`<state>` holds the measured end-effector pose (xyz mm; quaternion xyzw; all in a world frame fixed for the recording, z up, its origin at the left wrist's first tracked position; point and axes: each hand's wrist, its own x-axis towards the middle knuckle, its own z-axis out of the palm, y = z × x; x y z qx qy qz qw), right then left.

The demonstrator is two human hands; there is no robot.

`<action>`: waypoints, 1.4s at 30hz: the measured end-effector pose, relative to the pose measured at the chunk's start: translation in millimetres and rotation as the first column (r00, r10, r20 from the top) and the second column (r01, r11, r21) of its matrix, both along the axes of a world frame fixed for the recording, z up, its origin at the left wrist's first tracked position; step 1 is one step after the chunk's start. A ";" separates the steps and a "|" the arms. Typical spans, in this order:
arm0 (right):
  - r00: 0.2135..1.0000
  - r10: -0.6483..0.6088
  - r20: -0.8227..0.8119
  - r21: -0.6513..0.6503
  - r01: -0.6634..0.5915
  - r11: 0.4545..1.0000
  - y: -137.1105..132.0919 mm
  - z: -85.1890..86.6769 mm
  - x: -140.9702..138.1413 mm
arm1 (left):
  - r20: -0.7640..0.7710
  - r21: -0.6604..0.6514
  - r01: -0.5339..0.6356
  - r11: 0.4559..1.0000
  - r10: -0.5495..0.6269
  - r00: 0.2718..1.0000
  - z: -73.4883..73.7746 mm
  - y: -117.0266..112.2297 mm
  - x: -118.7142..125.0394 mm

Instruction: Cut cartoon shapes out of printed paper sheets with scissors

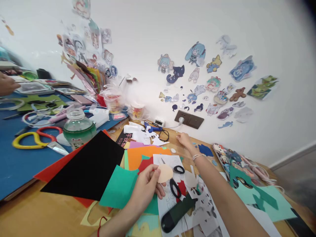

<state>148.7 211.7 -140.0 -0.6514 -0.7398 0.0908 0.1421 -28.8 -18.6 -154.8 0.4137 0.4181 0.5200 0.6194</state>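
Observation:
My left hand (148, 185) pinches a cream-coloured oval cutout (166, 173) between thumb and fingers, above a white sheet with drawn outlines. Close by on that sheet lie black-handled scissors (175, 188), partly covered by the cutout. My right hand (184, 141) is stretched toward the back of the table near the wall, fingers drawn together; whatever they hold, if anything, is too small to make out. A small white oval piece (173, 150) lies to its left, and a dark blue scrap (205, 150) to its right. Under my left hand is a green felt sheet (120, 186).
A black sheet (86, 168), an orange sheet (145, 156) and a dark green tool (178, 212) lie about. Yellow-and-red scissors (40, 140) and a green bottle (78, 128) stand left. Another person's hand (7, 85) shows at the left edge. A wall socket (189, 119) holds a plug.

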 end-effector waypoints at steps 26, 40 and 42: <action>0.942 0.239 0.236 -0.523 -0.084 0.848 -135.3 13.5 61.1 | -0.110 0.008 0.053 0.999 -0.052 0.993 1.2 -12.5 1.3; 0.961 0.246 0.127 -0.449 -0.165 0.878 -164.0 10.5 58.7 | -0.228 0.011 0.432 0.902 -0.418 0.879 8.9 -38.8 20.1; 0.968 0.237 0.081 -0.454 -0.175 0.874 -162.3 11.6 57.7 | -0.222 -0.014 0.556 0.831 -0.544 0.809 10.0 -47.3 28.7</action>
